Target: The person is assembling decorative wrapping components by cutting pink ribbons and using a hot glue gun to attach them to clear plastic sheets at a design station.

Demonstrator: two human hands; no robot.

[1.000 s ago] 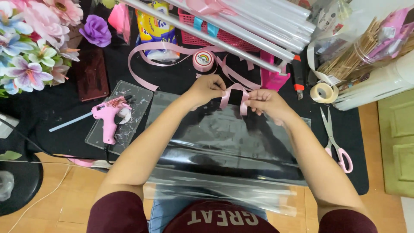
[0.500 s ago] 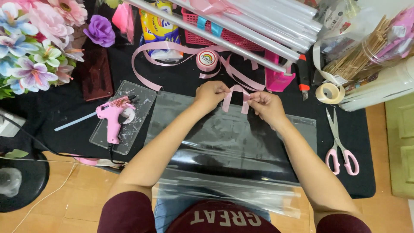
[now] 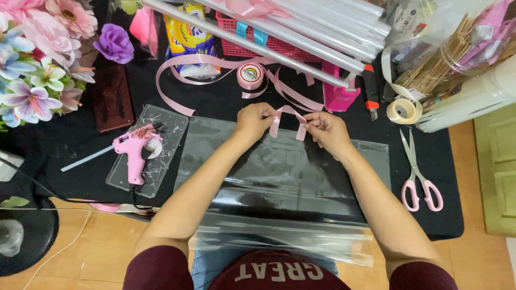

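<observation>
The pink ribbon [image 3: 287,119] (soft, light, probably slippery) lies above the clear sheet [image 3: 279,177] on the worktop [image 3: 70,145]. Left hand [image 3: 252,121] and right hand [image 3: 328,129] pinch its loops in their fingers; holding near the crossing seems best.

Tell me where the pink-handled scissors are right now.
In the head view, the pink-handled scissors lie on the black table to the right of the right hand, just below the tape roll.
</observation>
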